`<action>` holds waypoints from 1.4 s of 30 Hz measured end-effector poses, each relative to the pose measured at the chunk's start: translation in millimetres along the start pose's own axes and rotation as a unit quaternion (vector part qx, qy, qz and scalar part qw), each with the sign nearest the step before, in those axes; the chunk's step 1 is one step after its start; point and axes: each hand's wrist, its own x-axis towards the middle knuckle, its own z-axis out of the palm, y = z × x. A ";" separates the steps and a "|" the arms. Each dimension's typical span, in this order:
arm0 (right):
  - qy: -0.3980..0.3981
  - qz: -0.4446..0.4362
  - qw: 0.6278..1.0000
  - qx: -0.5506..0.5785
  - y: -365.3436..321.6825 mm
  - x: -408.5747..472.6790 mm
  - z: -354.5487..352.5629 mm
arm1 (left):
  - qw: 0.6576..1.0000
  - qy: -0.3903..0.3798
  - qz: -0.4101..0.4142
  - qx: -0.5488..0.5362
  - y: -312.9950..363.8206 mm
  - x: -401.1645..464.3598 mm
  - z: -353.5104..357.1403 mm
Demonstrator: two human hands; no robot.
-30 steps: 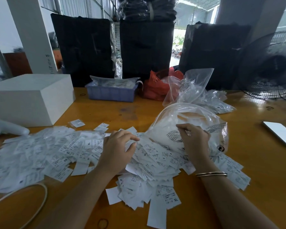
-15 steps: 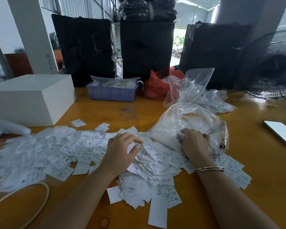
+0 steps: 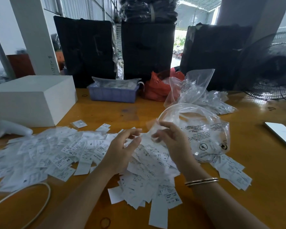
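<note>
Spread across the worktop (image 3: 106, 111), a heap of white labels (image 3: 59, 154), too many to count. Raised above the heap, left hand (image 3: 122, 151) half open, fingers loosely curled, tips just beside one small clear sleeve (image 3: 151, 129), blurred. Pinching that sleeve, right hand (image 3: 172, 141), wrist bent back, two bangles (image 3: 201, 181) on the forearm. Behind it, one large clear bag (image 3: 210, 134) lying on the labels.

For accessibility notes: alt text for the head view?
The right hand pinches a small clear packet, the left hand close by, above a heap of white size labels on a wooden table, beside a large clear bag.
</note>
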 end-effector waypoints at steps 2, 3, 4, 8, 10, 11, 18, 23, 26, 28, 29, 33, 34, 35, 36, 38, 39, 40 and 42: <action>-0.072 0.039 0.997 0.007 2.6 -3.4 7.5 | 0.996 -0.028 -0.039 -0.072 1.3 1.1 -1.4; -0.096 0.047 0.994 -0.004 4.8 -4.2 9.1 | 0.994 -0.035 -0.049 -0.097 2.4 1.7 -0.9; -0.112 0.052 0.992 -0.011 7.1 -4.8 9.9 | 0.992 -0.028 -0.051 -0.110 2.4 2.2 0.2; -0.129 0.046 0.986 -0.093 14.4 -4.6 9.2 | 0.986 0.037 -0.080 -0.142 1.3 3.1 3.7; -0.116 0.011 0.964 -0.238 17.0 -1.5 5.9 | 0.979 0.060 -0.103 -0.168 1.5 4.6 2.3; -0.113 -0.005 0.942 -0.317 19.1 0.7 3.6 | 0.976 0.069 -0.108 -0.177 1.6 5.4 1.0; -0.152 0.083 0.845 -0.506 29.1 2.2 1.5 | 0.964 0.116 -0.096 -0.218 0.6 6.6 4.0; -0.122 0.129 0.912 -0.369 24.0 4.0 3.1 | 0.988 0.137 -0.040 -0.061 -9.3 6.1 1.9; -0.058 0.149 0.962 -0.222 19.1 3.4 0.3 | 0.990 0.142 -0.003 0.002 -10.7 4.5 2.1; -0.024 0.161 0.978 -0.131 13.7 3.2 -2.7 | 0.989 0.143 0.011 0.028 -10.5 3.7 2.0; -0.003 0.168 0.983 -0.081 11.2 2.6 -3.7 | 0.989 0.142 0.015 0.037 -10.0 3.1 1.9; 0.034 0.197 0.975 0.099 2.8 2.8 -4.6 | 0.989 0.125 0.043 0.065 -6.2 1.1 1.9; 0.030 0.194 0.975 0.107 1.0 3.2 -4.1 | 0.989 0.120 0.052 0.075 -4.9 0.8 1.9; 0.024 0.187 0.976 0.109 -0.2 3.3 -3.9 | 0.988 0.116 0.057 0.082 -3.6 0.6 1.8; 0.021 0.181 0.977 0.113 -1.7 3.0 -3.3 | 0.988 0.114 0.057 0.085 -2.4 0.4 1.6; 0.019 0.180 0.973 0.143 -2.7 1.9 -2.3 | 0.989 0.109 0.055 0.088 -0.7 0.2 1.3; 0.018 0.184 0.969 0.165 -2.6 1.2 -1.7 | 0.989 0.106 0.054 0.090 -0.2 0.0 1.4; 0.013 0.186 0.966 0.181 -3.3 0.4 -1.2 | 0.989 0.102 0.052 0.092 0.3 -0.2 1.6; 0.002 0.173 0.967 0.187 -4.1 -0.4 -0.3 | 0.990 0.092 0.050 0.095 1.4 -0.6 2.2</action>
